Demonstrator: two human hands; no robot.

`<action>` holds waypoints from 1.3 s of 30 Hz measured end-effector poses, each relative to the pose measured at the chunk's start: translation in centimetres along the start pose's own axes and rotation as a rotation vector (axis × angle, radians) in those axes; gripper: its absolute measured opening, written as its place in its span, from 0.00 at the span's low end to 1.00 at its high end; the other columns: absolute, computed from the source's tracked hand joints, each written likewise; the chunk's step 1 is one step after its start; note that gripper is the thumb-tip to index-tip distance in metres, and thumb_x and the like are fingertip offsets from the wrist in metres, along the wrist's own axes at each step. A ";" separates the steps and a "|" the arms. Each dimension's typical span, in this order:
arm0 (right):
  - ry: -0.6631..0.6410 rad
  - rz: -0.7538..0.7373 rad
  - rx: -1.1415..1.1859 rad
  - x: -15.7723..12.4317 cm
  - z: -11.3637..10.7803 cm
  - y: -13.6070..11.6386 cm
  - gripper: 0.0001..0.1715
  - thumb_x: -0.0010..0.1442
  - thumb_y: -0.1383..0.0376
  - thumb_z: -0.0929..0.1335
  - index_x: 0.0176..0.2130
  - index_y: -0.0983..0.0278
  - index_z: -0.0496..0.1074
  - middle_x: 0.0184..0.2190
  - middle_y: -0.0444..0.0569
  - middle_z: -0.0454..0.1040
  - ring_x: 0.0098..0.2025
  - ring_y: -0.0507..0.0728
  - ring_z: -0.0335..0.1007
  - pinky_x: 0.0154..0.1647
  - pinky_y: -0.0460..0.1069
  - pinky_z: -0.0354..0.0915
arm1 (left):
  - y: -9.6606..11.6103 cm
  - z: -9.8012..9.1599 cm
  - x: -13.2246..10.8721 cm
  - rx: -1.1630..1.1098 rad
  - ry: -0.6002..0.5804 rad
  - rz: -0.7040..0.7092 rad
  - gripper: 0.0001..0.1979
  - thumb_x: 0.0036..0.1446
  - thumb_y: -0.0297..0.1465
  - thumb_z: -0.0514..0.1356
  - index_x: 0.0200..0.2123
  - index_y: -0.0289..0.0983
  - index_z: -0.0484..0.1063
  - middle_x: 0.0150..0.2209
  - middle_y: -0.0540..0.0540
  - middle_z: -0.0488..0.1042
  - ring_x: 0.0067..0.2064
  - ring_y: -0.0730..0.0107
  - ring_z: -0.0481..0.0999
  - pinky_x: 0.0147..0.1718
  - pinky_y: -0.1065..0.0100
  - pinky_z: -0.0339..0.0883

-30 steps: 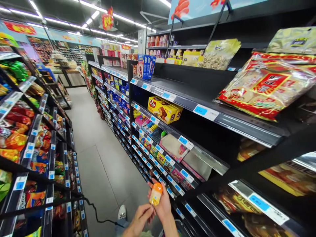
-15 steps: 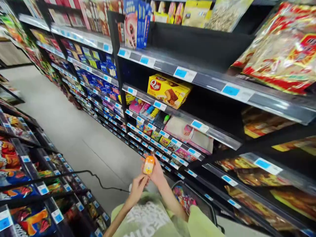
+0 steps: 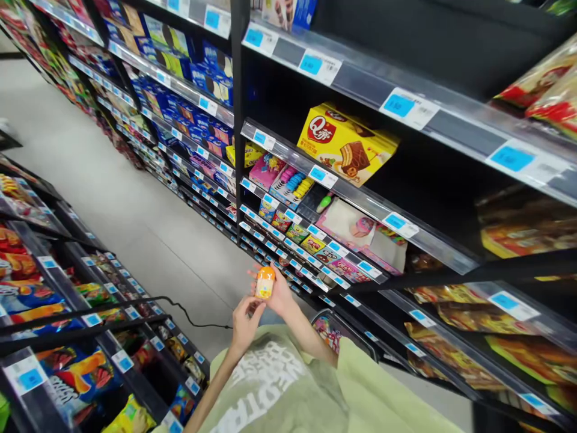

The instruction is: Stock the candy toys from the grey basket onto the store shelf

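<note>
A small orange and yellow egg-shaped toy package (image 3: 264, 282) is held up in front of my chest. My right hand (image 3: 280, 296) is closed around its back and side. My left hand (image 3: 245, 322) pinches its lower end from below with fingertips together. Both hands hover over the aisle floor, close to the lower candy shelves (image 3: 311, 240) on the right. My light green shirt (image 3: 288, 385) fills the bottom of the view.
Black shelving runs along the right with a yellow cake box (image 3: 345, 144), blue biscuit packs (image 3: 198, 114) and blue price tags. A shopping basket (image 3: 331, 331) with goods sits below my right arm. Snack bag racks (image 3: 54, 313) line the left, and a black cable (image 3: 189, 316) trails across the grey floor.
The view has tilted downward and nearer the right shelves. Both hands keep hold of the orange package, which now sits a little higher and closer to my chest.
</note>
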State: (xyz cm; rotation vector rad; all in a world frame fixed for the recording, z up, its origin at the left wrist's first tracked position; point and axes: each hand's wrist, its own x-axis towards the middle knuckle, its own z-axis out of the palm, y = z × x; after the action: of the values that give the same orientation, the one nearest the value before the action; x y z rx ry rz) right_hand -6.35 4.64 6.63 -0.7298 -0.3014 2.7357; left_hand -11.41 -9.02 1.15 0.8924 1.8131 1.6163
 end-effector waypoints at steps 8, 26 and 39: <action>-0.055 0.060 0.006 3.5 1.1 -1.6 0.29 0.73 0.50 0.54 0.51 0.65 0.71 0.42 0.54 0.82 0.30 0.56 0.78 0.34 0.53 0.76 | 0.0 -1.0 3.1 0.167 0.064 0.125 0.07 0.64 0.35 0.63 0.34 0.39 0.74 0.30 0.51 0.74 0.31 0.72 0.73 0.32 0.70 0.68; -0.094 -0.351 -0.410 8.7 1.1 -13.6 0.21 0.61 0.51 0.72 0.47 0.61 0.73 0.36 0.48 0.82 0.36 0.56 0.78 0.39 0.48 0.70 | 2.4 2.5 17.5 0.217 0.014 0.144 0.21 0.71 0.39 0.51 0.25 0.39 0.68 0.22 0.51 0.72 0.25 0.71 0.72 0.30 0.70 0.66; 0.090 -0.543 -0.693 6.9 -0.9 -17.1 0.16 0.64 0.58 0.70 0.49 0.62 0.77 0.29 0.42 0.72 0.25 0.50 0.59 0.23 0.44 0.56 | 4.0 3.6 23.0 -0.020 -0.201 -0.063 0.25 0.67 0.51 0.52 0.23 0.40 0.65 0.19 0.51 0.67 0.24 0.70 0.68 0.29 0.68 0.64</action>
State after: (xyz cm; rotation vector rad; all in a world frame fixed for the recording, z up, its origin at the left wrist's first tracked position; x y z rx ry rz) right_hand -7.74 22.99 7.44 -0.7749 -1.2559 2.0537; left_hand -22.67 11.27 5.39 0.9431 1.6675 1.4486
